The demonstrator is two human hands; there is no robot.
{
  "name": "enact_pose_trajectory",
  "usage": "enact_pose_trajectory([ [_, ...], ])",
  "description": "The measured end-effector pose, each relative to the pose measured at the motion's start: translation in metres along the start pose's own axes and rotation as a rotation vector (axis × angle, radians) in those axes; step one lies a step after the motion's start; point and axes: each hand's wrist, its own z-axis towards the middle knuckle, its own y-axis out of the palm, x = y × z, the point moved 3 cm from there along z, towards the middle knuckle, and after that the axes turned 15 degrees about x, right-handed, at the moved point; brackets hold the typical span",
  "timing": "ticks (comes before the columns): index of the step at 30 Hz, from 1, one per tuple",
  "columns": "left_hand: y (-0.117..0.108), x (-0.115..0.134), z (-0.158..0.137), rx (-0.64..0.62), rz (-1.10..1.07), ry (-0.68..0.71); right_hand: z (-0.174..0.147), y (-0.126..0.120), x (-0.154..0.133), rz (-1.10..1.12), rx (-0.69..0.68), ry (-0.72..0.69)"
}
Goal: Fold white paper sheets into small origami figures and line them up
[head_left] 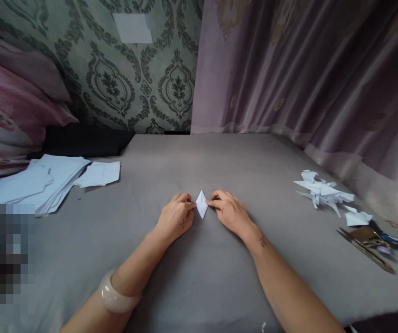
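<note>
A small white diamond of folded paper (pixel 202 205) lies between my two hands, its long points aimed away from and toward me. A crease runs down its middle. At its left corner is my left hand (pixel 179 212), closed, with thumb and index finger pinching the edge. My right hand (pixel 230 210) has its fingers curled and holds the right corner between index finger and thumb; the thumb is mostly hidden. A pale bangle (pixel 117 296) sits on my left forearm.
Loose white paper sheets (pixel 58 178) and smaller paper squares (pixel 100 174) lie at left, near a black folded cloth (pixel 84 140). On the right are a pile of folded paper pieces (pixel 324 190), a pointed tool (pixel 365 252) and keys (pixel 381 245). Grey fabric (pixel 206 268) covers the surface.
</note>
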Motion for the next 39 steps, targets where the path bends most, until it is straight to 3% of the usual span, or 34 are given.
enact_pose_trajectory([
  [6,0.005,-0.009,0.006,0.107,-0.22,-0.202,0.0,0.004,0.0,0.089,0.087,0.066],
  [14,0.005,-0.005,0.013,0.068,-0.297,-0.359,0.002,0.012,0.0,0.258,0.13,0.159],
  [17,0.007,-0.006,0.012,0.097,-0.397,-0.411,0.003,0.019,0.004,0.362,0.148,0.258],
  [21,0.01,-0.007,0.01,0.117,-0.744,-0.626,0.006,0.023,0.006,0.641,0.178,0.473],
  [26,0.011,-0.003,0.009,0.157,-1.133,-0.871,0.006,0.016,-0.008,1.135,0.086,0.695],
  [33,0.012,0.001,0.009,0.231,-1.388,-0.885,0.003,0.015,-0.022,1.254,0.126,0.726],
  [39,0.011,0.008,0.009,0.13,-1.269,-0.763,0.003,0.016,-0.018,1.114,0.207,0.618],
])
